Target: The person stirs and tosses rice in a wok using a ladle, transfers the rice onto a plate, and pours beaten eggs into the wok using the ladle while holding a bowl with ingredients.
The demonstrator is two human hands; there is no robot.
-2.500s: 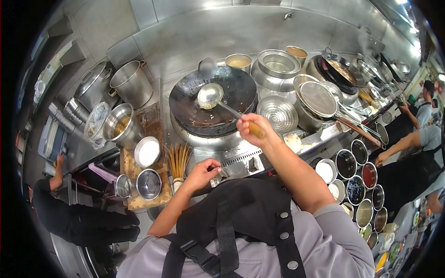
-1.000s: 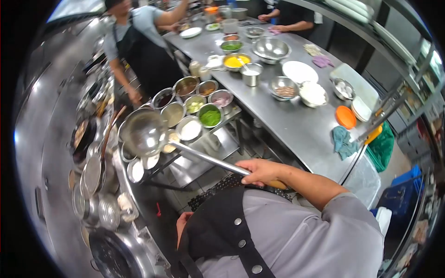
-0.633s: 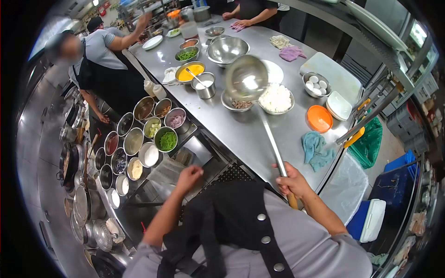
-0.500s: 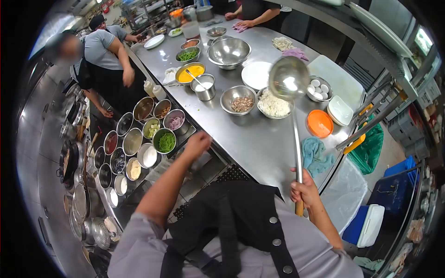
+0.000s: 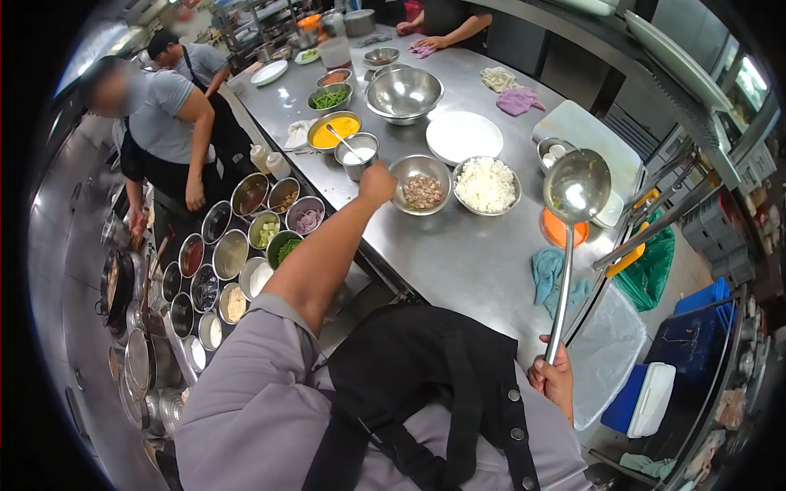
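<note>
My right hand (image 5: 553,378) is wrapped round the handle of a large metal ladle (image 5: 578,186). The ladle's bowl is raised at the top, in front of an orange dish (image 5: 575,231) and partly over a bowl of eggs (image 5: 552,150). My left arm stretches across the table edge. My left hand (image 5: 378,183) is between a small steel pot of white powder or granules (image 5: 357,155), with a spoon in it, and a metal bowl of diced meat (image 5: 423,191). Its fingers are mostly hidden. A bowl of white rice (image 5: 487,185) stands right of the meat.
A stack of white plates (image 5: 464,137), a big metal bowl (image 5: 404,92) and a yellow liquid (image 5: 336,128) in a bowl are farther back. Several ingredient tins (image 5: 232,251) stand left. A teal cloth (image 5: 550,274) lies right. A co-worker (image 5: 168,135) stands at left.
My left hand has reached forward and right, from beside the tins to between the pot and meat bowl. The ladle has moved right and slightly down, uncovering the white plates.
</note>
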